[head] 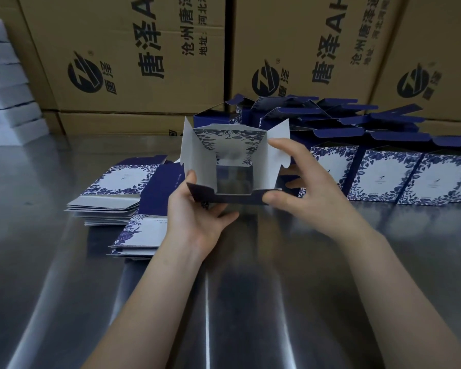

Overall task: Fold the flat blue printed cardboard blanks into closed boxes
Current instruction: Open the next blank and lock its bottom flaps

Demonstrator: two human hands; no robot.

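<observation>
Box (197, 155) at centre is opened up, flaps not tucked. My left hand (197, 217) grips its near-left corner and my right hand (304, 182) pinches its right side. Folded boxes (389, 177) stand at 2 o'clock, and a stack of blanks (109, 203) waits at 9.

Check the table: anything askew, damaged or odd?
No damage visible. The flat blanks on the left lie fanned and skewed, not squared. The open-flapped boxes at the back are heaped at mixed angles. The half-folded box looks sound.
</observation>
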